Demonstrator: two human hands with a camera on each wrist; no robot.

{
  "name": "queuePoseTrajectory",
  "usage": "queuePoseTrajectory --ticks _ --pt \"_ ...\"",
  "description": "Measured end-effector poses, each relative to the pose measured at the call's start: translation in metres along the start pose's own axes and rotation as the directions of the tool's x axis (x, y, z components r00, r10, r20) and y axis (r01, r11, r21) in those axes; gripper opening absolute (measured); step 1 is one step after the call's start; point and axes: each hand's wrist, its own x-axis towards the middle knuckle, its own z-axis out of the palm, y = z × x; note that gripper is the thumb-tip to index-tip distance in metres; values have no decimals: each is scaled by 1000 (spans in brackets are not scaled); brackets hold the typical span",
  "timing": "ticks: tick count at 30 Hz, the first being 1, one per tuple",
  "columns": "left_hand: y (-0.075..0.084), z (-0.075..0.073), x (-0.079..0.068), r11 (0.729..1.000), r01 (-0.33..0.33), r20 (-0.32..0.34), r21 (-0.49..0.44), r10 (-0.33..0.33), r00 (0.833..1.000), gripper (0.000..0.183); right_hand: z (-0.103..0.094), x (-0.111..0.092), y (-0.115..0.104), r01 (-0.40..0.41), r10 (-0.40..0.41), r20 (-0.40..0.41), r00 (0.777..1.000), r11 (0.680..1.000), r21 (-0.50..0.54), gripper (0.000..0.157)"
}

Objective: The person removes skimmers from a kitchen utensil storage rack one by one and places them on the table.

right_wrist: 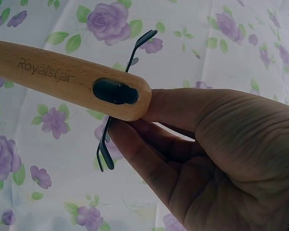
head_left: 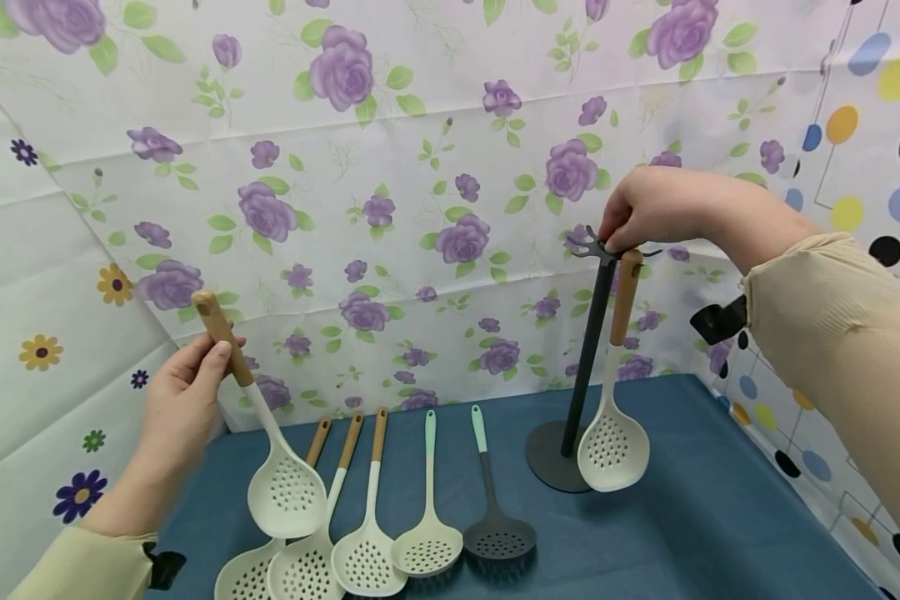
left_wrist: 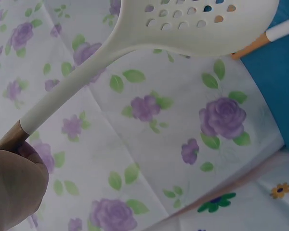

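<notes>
My left hand [head_left: 187, 408] grips a white skimmer [head_left: 287, 492] by its wooden handle, bowl down; its perforated bowl [left_wrist: 197, 26] fills the top of the left wrist view. At the right, my right hand [head_left: 663, 208] pinches the hooked top of a dark utensil stand [head_left: 589, 358]. Another white skimmer [head_left: 613, 446] hangs there, a hook passing through the hole in its wooden handle [right_wrist: 62, 77]. The right thumb and fingers [right_wrist: 149, 154] lie right behind that handle's end; part of their grasp is hidden.
Several more skimmers lie in a row on the blue tabletop [head_left: 690, 508]: white ones with wooden handles [head_left: 367, 558], a cream one [head_left: 427, 546] and a dark grey one [head_left: 498, 537], both mint-handled. A flowered cloth [head_left: 405, 208] hangs behind, with patterned cloths at both sides.
</notes>
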Motion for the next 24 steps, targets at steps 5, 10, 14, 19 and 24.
queuePoseTrajectory --ticks 5,10,14,19,24 --pt "-4 -16 1 999 -12 -25 48 14 1000 51 0 0 0 4 -4 5 1000 1000 -3 18" --pt "-9 -34 1 998 -6 -42 65 9 999 48 0 1 -1 2 -2 1 1000 1000 5 18" --pt "-12 -49 2 971 69 -87 231 -50 995 49 1 1 0 2 -2 0 1000 1000 7 19" --pt "-17 -62 3 952 131 -129 278 -98 987 55 0 1 2 7 -7 -3 1000 1000 8 18" --pt "-22 -72 2 948 158 -175 278 -112 978 51 1 1 2 7 -7 -5 1000 1000 10 18"
